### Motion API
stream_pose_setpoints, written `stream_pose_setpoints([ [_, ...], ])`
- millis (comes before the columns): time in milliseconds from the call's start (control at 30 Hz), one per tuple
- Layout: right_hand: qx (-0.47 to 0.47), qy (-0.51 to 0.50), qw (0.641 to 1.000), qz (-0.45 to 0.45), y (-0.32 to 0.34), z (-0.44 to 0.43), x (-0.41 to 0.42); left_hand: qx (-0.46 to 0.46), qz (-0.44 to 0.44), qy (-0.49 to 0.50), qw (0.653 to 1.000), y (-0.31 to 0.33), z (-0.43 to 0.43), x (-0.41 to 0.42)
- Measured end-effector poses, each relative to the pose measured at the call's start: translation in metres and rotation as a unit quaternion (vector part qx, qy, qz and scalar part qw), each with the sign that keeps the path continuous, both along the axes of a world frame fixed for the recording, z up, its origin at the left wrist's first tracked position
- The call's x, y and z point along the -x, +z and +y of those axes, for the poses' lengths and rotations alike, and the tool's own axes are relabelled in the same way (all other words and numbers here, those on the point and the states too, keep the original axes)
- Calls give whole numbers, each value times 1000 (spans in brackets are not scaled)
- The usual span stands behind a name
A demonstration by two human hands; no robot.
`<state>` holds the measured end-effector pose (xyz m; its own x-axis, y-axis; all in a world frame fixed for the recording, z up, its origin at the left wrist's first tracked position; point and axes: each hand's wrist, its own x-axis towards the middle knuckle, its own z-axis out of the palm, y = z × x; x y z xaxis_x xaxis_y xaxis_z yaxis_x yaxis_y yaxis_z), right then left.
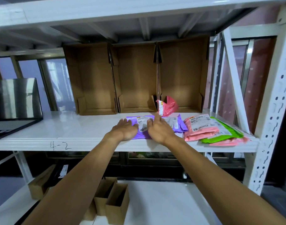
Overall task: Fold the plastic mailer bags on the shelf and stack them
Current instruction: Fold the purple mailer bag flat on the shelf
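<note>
A parcel stockroom: white perforated-steel racking [275, 101] hand-marked "4-2", open brown cardboard bins [135, 78] along its back edge, labelled plastic mailers [202, 127].

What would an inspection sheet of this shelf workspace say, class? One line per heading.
Surface: white shelf, marked 4-2 on its front edge.
Job's things: purple mailer flat under both hands; pink mailer stack with green mailer to the right; red mailer crumpled behind.
Clutter: three open cardboard boxes at the back.
Grippers: left hand and right hand open, pressing flat.
Cables: nothing seen.
Surroundings: dark glossy object on the left; small cartons below.
</note>
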<state>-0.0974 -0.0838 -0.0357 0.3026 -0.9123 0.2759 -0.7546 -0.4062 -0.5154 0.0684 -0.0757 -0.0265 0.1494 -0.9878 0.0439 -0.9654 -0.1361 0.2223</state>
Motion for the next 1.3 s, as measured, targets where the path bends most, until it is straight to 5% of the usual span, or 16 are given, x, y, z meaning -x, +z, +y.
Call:
stream_pose_setpoints([
  [233,11,4,1000,-25,14,-37,-8,96,27,-75,992,11,-22,23],
  [400,-18,29,999,14,1,-48,-13,65,-18,-136,988,-7,-36,30],
  [1300,-59,40,995,69,-1,-56,-17,21,-5,-96,995,-20,-60,13],
])
